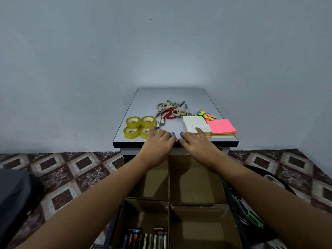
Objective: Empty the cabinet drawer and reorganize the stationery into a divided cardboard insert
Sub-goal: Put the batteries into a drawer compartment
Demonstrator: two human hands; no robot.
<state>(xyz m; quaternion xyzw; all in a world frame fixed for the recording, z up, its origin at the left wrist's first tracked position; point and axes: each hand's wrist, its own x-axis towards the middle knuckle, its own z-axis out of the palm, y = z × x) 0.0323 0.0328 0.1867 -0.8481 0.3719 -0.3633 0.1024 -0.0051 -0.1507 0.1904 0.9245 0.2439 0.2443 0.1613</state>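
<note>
Beside the tapes (139, 126), left hand (158, 143) and right hand (195, 143) crowd blue bits (172, 134); whether either pinches one, I cannot tell. Probably light and slippery: take them by the fingertips.

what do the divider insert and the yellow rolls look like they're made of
Divider insert: cardboard, matte brown, with raw folded edges. Yellow rolls: probably plastic adhesive tape, glossy and translucent, on pale cores.

Cabinet top (170, 96) is bare behind scissors (168, 108); tape rolls (139, 126) block left.
</note>
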